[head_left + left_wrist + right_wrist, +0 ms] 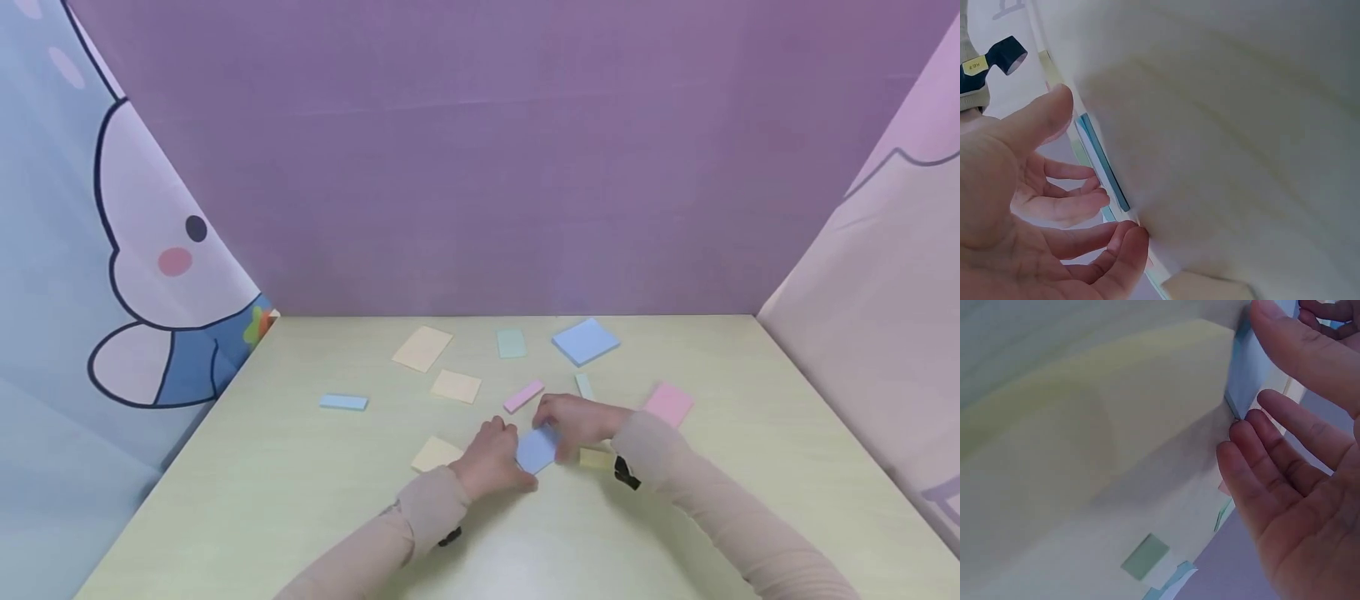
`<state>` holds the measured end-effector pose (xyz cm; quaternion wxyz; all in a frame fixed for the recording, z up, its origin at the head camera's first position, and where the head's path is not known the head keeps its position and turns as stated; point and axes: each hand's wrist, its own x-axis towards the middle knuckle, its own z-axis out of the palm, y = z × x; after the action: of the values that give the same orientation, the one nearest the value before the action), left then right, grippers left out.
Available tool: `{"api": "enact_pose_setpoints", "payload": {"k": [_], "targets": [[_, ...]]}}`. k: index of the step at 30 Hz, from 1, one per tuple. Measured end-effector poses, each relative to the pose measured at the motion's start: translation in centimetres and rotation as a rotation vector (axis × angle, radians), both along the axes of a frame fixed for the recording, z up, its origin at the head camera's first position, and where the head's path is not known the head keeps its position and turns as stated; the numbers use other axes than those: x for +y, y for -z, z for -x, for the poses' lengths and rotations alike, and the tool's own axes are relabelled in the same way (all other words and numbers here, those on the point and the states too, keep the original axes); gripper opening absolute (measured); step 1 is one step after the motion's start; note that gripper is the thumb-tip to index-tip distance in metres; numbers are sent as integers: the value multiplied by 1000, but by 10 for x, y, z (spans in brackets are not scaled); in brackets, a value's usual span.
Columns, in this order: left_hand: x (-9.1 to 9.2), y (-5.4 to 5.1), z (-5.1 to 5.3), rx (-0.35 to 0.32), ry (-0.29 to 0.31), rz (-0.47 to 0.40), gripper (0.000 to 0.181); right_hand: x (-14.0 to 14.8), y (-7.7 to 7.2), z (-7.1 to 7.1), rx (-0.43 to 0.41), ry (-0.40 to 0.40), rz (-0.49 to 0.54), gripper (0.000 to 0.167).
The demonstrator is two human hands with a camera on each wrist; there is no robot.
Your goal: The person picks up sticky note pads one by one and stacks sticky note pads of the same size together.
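Now, a blue sticky-note pad [536, 452] lies left of a yellow pad [595, 459] on the desk [240, 500], between the left hand [493, 460] and right hand [579, 421], each grip spread, thumb and fingers apart.

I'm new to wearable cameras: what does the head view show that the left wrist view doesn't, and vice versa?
Only the head view: a white cartoon figure printed on light-blue fabric, and the left arm's beige cloth sleeve.
Only the left wrist view: a small yellow rectangular label on black wrist gear.
Both: the left hand, the right hand and a flat blue rectangular piece between them.
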<state>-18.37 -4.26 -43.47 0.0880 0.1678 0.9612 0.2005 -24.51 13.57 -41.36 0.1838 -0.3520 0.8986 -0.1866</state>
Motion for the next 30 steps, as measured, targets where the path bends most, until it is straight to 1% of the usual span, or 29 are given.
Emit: {"api": "enact_pose_setpoints", "payload": {"k": [7,11,16,21,27,30], "targets": [[5,-4,-2,31,20,34,64,-1,1,-2,19,21,-20,46],[5,-6,-3,32,34,52,56,-1,1,-3,40,20,-18,46],[4,-9,-2,42,55,75,50,0,2,-4,58,13,-3,47],[1,-13,0,48,68,94,47,-1,1,-6,68,28,3,45],[-2,-12,4,24,64,77,45,-4,0,-10,51,84,-8,44],[-4,-11,8,31,82,69,42,-5,0,-12,61,113,-18,43]]}}
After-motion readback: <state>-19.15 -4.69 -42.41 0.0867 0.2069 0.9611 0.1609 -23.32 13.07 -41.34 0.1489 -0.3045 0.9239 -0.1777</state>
